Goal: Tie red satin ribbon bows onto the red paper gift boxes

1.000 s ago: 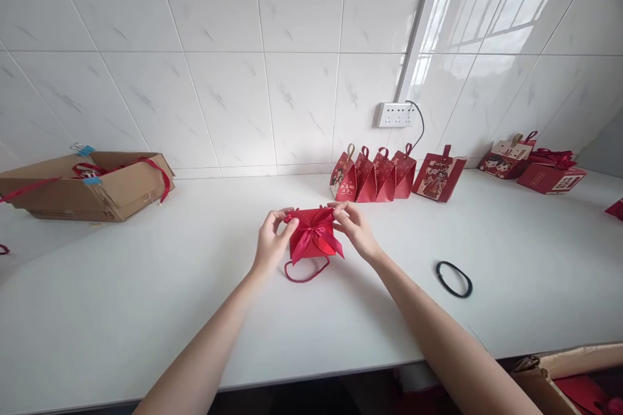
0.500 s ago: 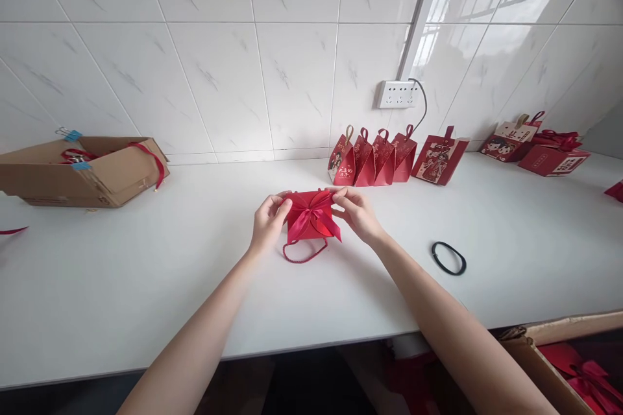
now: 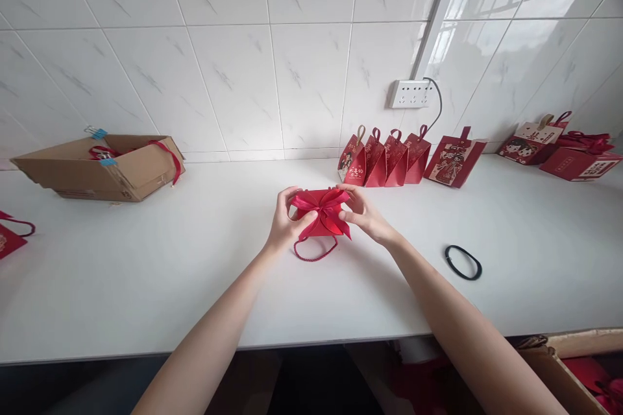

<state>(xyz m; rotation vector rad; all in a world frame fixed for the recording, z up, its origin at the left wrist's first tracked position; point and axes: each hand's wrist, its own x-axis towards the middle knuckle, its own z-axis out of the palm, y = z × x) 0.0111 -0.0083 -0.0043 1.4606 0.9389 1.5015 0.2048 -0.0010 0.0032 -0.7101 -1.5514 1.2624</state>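
Observation:
A small red gift box [image 3: 325, 224] with a red ribbon bow [image 3: 321, 207] on top lies on the white counter [image 3: 146, 272] in front of me. A red cord loop [image 3: 315, 253] trails from its near side. My left hand [image 3: 287, 222] grips the box's left side, fingers curled on it with the thumb near the bow. At the box's right side my right hand [image 3: 364, 214] pinches it, fingers closed on the edge next to the bow.
A row of red gift bags [image 3: 384, 159] stands against the tiled wall, with more red boxes [image 3: 579, 157] at the far right. An open cardboard box [image 3: 102, 168] sits at the left. A black hair band [image 3: 463, 262] lies right of my arm. Another carton [image 3: 574, 376] is below the counter edge.
Both hands have closed in on the box, the left thumb now nearer the bow. The view has shifted slightly; the box stays on the counter.

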